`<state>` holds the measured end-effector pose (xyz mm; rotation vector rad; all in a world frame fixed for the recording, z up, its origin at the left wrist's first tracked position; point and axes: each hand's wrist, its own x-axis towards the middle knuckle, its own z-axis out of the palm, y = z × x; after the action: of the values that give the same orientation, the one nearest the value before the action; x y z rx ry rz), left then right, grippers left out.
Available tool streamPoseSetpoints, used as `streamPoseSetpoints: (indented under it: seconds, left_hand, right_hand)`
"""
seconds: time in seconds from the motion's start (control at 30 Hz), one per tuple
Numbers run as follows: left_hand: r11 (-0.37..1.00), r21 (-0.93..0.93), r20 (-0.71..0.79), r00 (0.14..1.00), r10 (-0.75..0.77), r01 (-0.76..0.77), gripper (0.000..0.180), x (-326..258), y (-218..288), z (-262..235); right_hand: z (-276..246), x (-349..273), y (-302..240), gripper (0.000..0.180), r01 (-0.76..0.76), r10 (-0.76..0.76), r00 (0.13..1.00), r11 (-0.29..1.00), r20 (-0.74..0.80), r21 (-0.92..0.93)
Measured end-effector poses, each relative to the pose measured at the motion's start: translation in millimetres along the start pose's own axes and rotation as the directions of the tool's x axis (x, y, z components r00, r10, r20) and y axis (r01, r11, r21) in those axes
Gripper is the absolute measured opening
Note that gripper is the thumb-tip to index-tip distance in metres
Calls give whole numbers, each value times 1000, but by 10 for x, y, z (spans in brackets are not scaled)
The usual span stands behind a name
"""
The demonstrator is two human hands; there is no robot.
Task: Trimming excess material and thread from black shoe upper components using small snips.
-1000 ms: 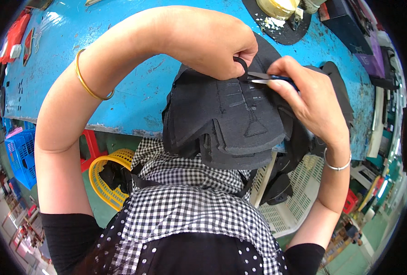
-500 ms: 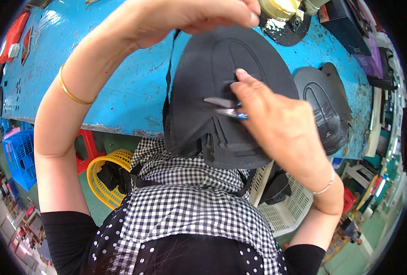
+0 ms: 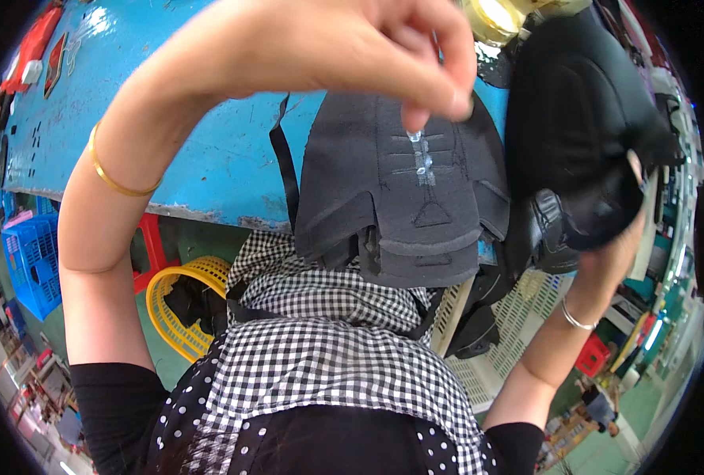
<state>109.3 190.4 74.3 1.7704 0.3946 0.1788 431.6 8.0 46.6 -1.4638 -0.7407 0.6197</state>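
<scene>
A rounded black foam panel (image 3: 344, 170) rests at the table's front edge, with more panels stacked under it. Down its middle runs a shiny clear strip (image 3: 425, 162) among drawn or stitched lines. Just above that strip hovers my left hand (image 3: 399, 63), fingers curled toward the thumb; whatever is pinched there is too small and blurred to make out. Off to the right, my right hand (image 3: 615, 253) grips a glossy black moulded panel (image 3: 578, 103) from below. That panel is smeared by motion and hides most of the fingers. No scissors show clearly.
At the far right of the blue table (image 3: 201, 158) stands a yellowish pot (image 3: 490, 20). A yellow basket (image 3: 160, 309) and a white crate (image 3: 518, 324), both with black pieces inside, sit below the edge. A blue crate (image 3: 35, 269) is at left.
My right hand has moved from the stack out to the right, lifting the glossy panel off it and baring the panel with the clear strip. The left hand has come nearer and lower.
</scene>
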Motion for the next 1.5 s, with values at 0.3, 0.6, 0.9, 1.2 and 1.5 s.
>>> streamPoseSetpoints:
  seconds: [0.3,0.6,0.9,1.2,1.5]
  left_hand:
    - [928,370,185,976,-115,39,18,360,-380,221]
    - [636,731,91,959,270,-248,20,402,-576,253]
    - [877,477,152,988,-28,-48,24,406,-511,73]
    - [825,564,135,990,-37,-46,21,419,-471,74]
    - [957,288,409,908,-92,-33,24,326,-154,-211]
  right_hand:
    - [-1142,-105,125,29,-113,103,991,986,-84,-120]
    - [574,-278,150,14,654,-76,546,661,834,-368]
    - [880,-147,52,18,788,15,278,569,960,-237]
    - [1111,-76,137,19,893,-86,361,319,929,-318]
    - [1210,10,106,26,815,-8,425,439,905,-378]
